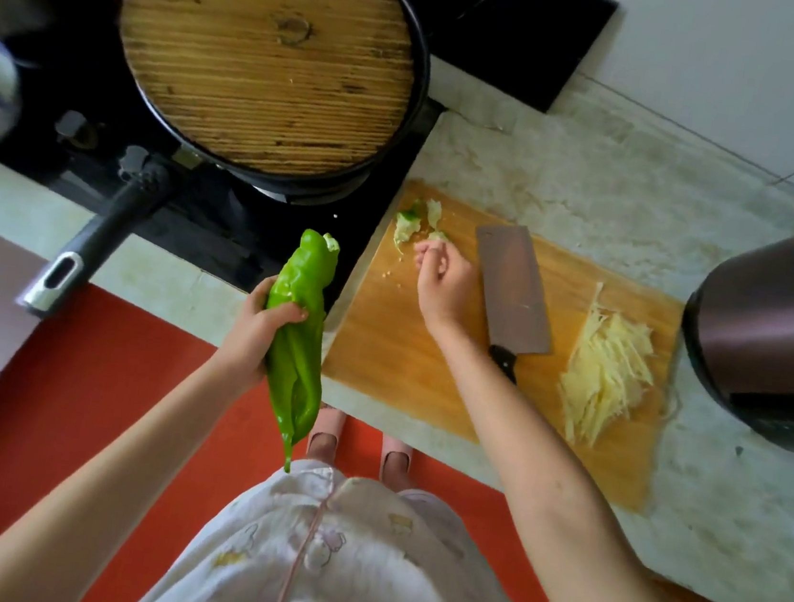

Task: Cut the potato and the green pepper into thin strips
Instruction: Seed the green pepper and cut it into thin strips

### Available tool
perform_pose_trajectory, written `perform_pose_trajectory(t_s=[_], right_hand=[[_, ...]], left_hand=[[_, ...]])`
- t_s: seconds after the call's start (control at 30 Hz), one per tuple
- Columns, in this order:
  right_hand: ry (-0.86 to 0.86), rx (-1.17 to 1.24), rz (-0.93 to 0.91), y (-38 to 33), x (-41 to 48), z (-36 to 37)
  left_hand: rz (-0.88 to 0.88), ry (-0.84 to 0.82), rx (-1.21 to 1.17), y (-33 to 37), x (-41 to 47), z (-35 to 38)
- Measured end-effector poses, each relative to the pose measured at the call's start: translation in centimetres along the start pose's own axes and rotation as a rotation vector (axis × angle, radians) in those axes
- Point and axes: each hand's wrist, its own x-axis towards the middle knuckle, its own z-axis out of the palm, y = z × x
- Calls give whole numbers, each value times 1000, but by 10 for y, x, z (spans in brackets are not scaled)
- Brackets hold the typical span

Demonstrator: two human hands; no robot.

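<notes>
The left hand (261, 329) grips the green pepper (298, 338) around its middle, holding it over the front edge of the counter (600, 175), just left of the cutting board (394, 350). The right hand (444, 286) hovers at the board's far left corner, fingers curled against pale pepper scraps (415, 220); whether it pinches one cannot be told. A cleaver (511, 290) lies flat mid-board. Potato strips (607, 366) are piled at the board's right end.

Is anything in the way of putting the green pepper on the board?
Nothing visible blocks the green pepper. The near left of the cutting board is bare; pepper scraps and the right hand sit at its far left corner, the cleaver mid-board.
</notes>
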Motion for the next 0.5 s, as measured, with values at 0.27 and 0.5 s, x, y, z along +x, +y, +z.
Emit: perform_pose_trajectory(t_s=[0.27, 0.5], right_hand=[[-84, 1028, 745, -42, 38, -16], [-242, 1219, 760, -50, 26, -37]], left_hand=[[71, -350, -76, 13, -6, 37], [-23, -338, -139, 27, -2, 109]])
